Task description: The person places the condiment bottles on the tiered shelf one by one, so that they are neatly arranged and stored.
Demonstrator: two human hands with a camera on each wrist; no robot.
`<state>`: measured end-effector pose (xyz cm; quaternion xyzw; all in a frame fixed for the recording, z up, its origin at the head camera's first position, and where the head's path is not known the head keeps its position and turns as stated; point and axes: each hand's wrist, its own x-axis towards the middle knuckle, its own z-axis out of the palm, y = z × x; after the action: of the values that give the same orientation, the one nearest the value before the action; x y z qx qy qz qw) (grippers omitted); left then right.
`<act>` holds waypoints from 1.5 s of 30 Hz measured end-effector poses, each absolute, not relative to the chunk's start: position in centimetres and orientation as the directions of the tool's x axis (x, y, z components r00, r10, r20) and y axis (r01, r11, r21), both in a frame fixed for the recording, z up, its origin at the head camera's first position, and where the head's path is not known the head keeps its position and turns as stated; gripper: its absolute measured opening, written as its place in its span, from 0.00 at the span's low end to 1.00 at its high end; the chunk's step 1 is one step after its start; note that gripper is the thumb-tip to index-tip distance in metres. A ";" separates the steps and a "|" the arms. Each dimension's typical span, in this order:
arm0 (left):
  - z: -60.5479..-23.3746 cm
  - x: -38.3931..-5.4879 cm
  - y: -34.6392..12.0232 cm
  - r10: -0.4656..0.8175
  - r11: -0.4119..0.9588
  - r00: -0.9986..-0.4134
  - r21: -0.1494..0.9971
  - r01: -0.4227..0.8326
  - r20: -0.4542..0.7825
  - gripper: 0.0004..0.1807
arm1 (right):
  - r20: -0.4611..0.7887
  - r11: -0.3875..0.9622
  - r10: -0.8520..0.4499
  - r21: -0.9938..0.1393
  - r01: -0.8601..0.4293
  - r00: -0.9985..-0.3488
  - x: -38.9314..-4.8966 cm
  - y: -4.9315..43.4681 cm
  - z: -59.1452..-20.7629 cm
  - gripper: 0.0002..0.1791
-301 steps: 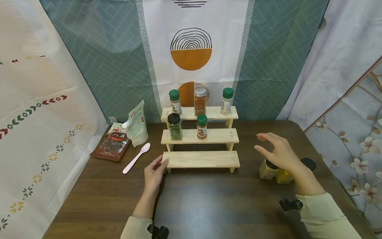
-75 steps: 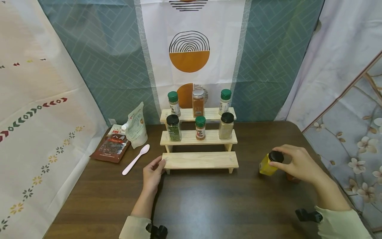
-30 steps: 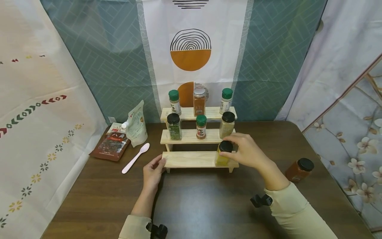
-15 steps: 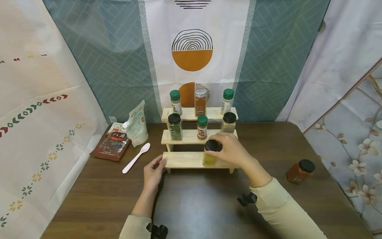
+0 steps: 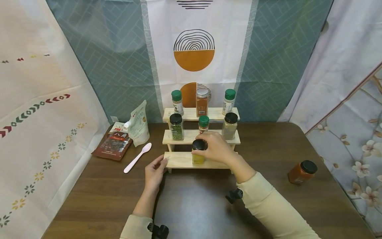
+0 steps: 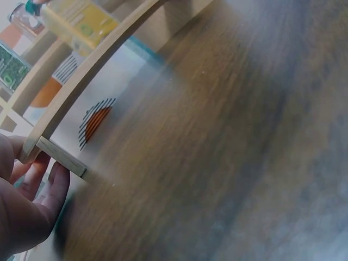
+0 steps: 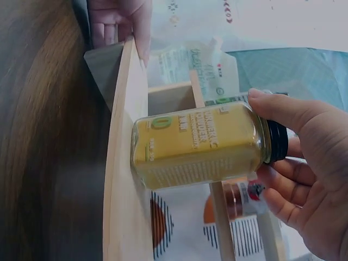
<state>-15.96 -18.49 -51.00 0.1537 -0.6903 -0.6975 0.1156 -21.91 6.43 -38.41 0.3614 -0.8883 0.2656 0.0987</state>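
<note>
A pale wooden three-step rack (image 5: 176, 161) stands on the table. My left hand (image 5: 153, 176) pinches the left end of its lowest step; the left wrist view shows the thumb and fingers around that board (image 6: 62, 155). My right hand (image 5: 216, 149) holds a yellow spice jar (image 5: 197, 159) by its black lid, upright over the lowest step near the middle. In the right wrist view, the base of the jar (image 7: 198, 144) is at the board, seemingly touching it. Behind, on the middle step, are a green-herb jar (image 5: 177, 129), a partly hidden green-capped bottle (image 5: 204, 121) and a beige jar (image 5: 229, 127).
On the top step stand two green-capped bottles (image 5: 178, 107) and a silver-capped orange jar (image 5: 202, 104). A reddish-brown jar (image 5: 299, 174) is at the right of the table. Left of the rack lie a brown packet (image 5: 114, 142), a pale spouted pouch (image 5: 139, 127) and a pink spoon (image 5: 137, 158).
The beige jar went from the right of the table to the middle step. My right hand then brought the yellow jar to the lowest step and moved it leftward. My left hand stayed put.
</note>
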 end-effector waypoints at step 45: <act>-51.5 -16.1 -18.6 -0.367 -0.017 -0.930 0.999 -0.033 -0.037 0.18 | 0.594 0.631 -0.355 -0.417 -0.654 -0.721 -18.3 19.6 -41.0 0.23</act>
<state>-16.09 -18.56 -51.54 0.1447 -0.6909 -0.6982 0.1193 -18.27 19.62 -41.05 0.2895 -0.8717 0.3176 0.2355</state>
